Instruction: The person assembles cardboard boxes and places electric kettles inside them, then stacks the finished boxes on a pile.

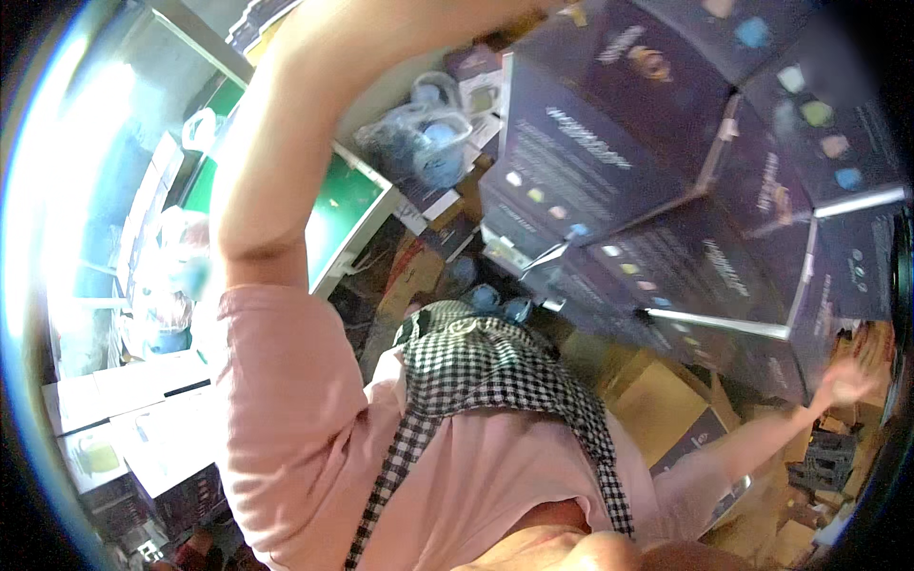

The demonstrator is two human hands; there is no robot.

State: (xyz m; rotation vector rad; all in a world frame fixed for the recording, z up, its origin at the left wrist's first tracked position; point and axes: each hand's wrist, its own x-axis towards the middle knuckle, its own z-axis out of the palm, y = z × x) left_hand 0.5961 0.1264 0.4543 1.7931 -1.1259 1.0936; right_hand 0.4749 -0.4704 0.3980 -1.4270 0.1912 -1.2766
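Note:
My left forearm [381, 43] reaches across the top of the view toward the dark purple printed boxes; its hand lies beyond the upper edge. Several of these boxes, such as the upper one [590, 143] and a lower one [724, 266], are packed together in front of me, with white edges between some. Out at the far right is my right hand [847, 383], blurred, its fingers stretched out. It is close to the lower right corner of the boxes; whether it touches them I cannot tell.
Left of the boxes, a clear plastic bag [414, 143] holds light blue round things. A green-topped table [347, 205] with a pale edge stands behind my left arm. White-topped boxes [157, 428] are stacked at the lower left. An open brown carton [662, 395] sits below the boxes.

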